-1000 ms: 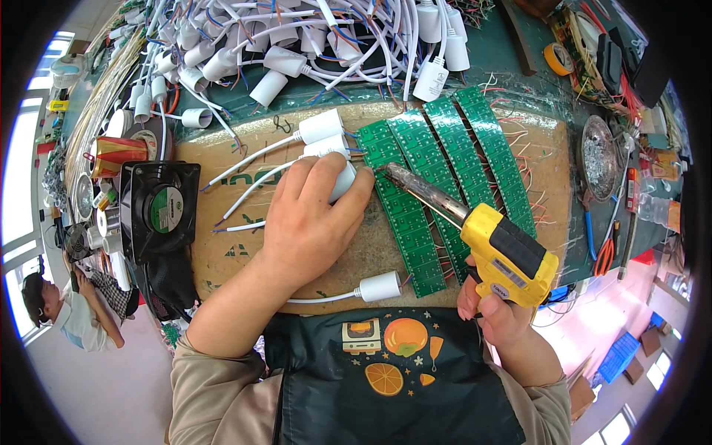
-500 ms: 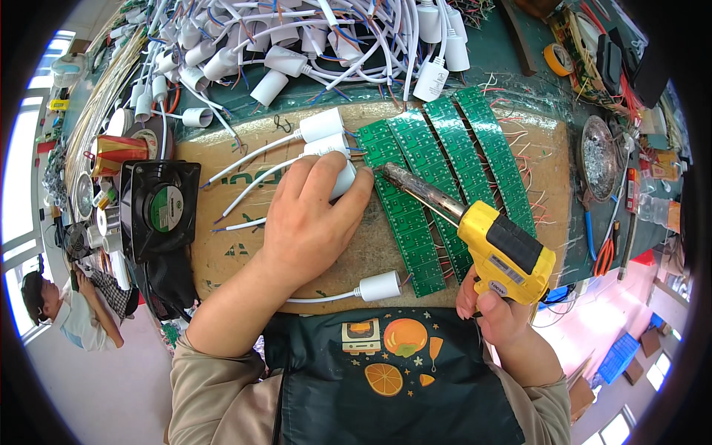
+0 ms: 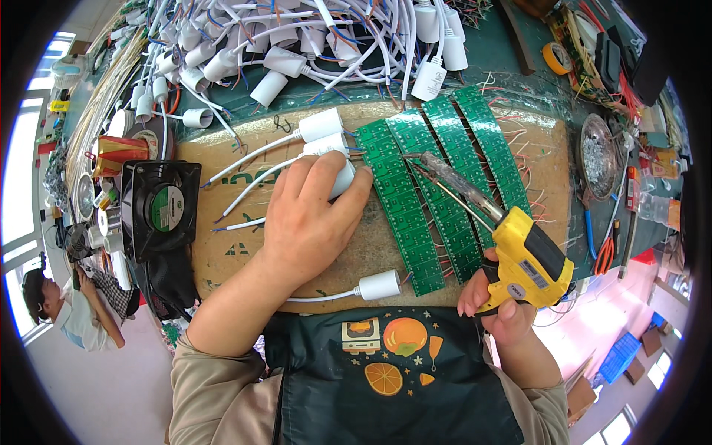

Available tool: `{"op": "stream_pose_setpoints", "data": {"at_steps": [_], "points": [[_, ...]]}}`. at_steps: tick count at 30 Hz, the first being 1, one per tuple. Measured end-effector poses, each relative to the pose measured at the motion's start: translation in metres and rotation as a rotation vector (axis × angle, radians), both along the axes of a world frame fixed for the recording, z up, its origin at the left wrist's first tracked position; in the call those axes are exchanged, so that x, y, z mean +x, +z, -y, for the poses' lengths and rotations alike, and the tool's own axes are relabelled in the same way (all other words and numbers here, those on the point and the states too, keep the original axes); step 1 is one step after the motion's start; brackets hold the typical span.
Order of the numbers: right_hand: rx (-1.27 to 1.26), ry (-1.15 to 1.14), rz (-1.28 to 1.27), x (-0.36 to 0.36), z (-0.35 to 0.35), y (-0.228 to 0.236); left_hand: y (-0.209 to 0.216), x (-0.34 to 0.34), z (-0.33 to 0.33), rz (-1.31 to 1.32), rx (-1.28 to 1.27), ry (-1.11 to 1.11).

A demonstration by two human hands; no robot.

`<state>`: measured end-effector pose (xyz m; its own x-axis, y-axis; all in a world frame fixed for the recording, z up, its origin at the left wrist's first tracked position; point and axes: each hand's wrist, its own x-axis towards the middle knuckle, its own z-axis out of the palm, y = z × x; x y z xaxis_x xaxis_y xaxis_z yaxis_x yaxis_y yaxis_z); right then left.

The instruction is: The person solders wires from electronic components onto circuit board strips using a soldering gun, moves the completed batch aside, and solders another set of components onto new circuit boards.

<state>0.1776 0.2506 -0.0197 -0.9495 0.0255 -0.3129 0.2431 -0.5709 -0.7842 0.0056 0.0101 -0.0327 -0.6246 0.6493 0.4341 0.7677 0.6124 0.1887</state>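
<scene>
My left hand (image 3: 305, 215) closes its fingers round a white cylindrical socket (image 3: 344, 180), partly hidden under them, at the left edge of the green circuit-board strips (image 3: 400, 211). Just above it lie two more white sockets (image 3: 320, 124) with cables trailing left. A fourth white socket (image 3: 380, 285) rests near my apron, its wire end at the nearest strip. In my right hand (image 3: 503, 311) is a yellow and black soldering gun (image 3: 530, 259). Its dark tip hangs over the second strip from the left. Several strips lie side by side, red and white wires sticking out on the right.
A brown board (image 3: 337, 259) lies under the work. Behind it is a heap of white sockets and cables (image 3: 285, 61). A black fan (image 3: 135, 211) stands left; a metal dish (image 3: 599, 159) and yellow tape roll (image 3: 557, 59) are right. Another person (image 3: 81, 319) sits far left.
The soldering gun in my right hand has moved right, its tip leaving the first strip's left edge beside my left fingers. My left hand has stayed on the socket.
</scene>
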Motion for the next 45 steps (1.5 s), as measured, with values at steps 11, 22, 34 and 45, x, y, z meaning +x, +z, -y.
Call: {"op": "stream_pose_setpoints", "data": {"at_steps": [11,22,34,45], "points": [[0.145,0.012,0.06,-0.005,0.015,0.006,0.0,0.0,0.0,-0.028,0.001,0.009],[0.193,0.029,0.1,-0.007,0.019,0.007,0.0,0.001,0.001,-0.007,0.001,0.011],[0.145,0.026,0.071,-0.003,0.016,0.004,0.001,0.001,0.002,-0.002,-0.009,0.01],[0.205,-0.163,-0.025,-0.004,-0.012,0.012,0.002,0.0,-0.001,0.002,-0.002,-0.004]]}}
